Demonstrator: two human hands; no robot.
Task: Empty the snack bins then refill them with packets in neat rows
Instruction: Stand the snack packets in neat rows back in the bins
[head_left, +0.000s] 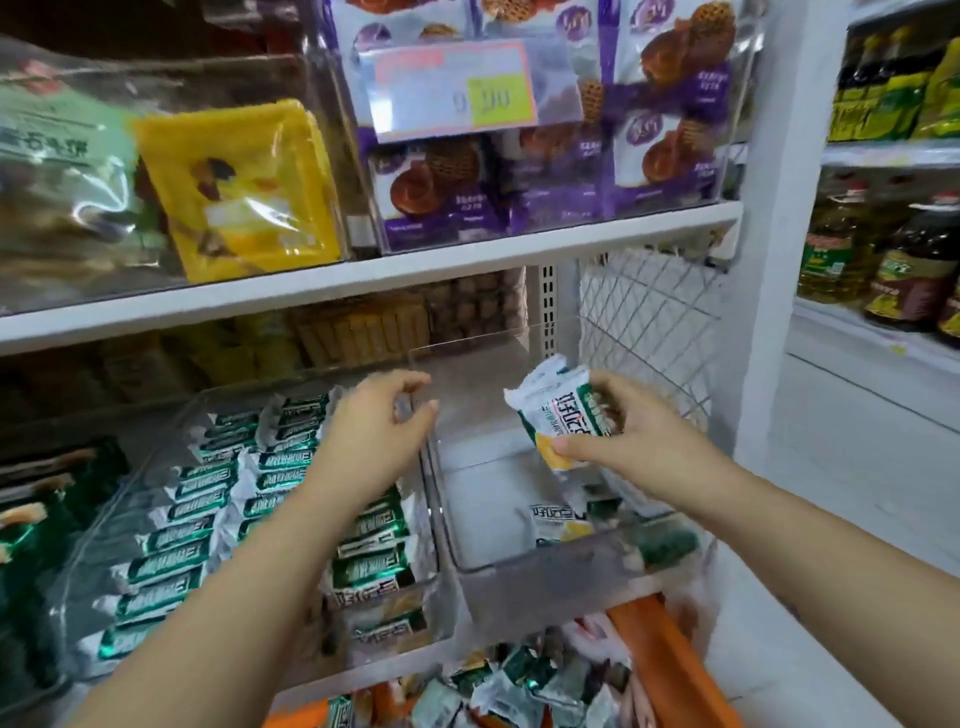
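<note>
Shop shelves carry clear snack bins. Above the nearly empty right bin (519, 571), the right hand (634, 436) has its grip pinched on a small stack of green-and-white packets (558, 415). The left hand (379, 421) hovers at the wall between the bins, fingers curled; whether its grip holds anything I cannot tell. The left bin (119, 514) holds rowed packets (176, 540). Loose packets (519, 680) lie in an orange basket (670, 670) below.

A shop, white shelves (363, 275) of packaged snacks, price tag (457, 88), bottled oil (831, 244) alongside
</note>
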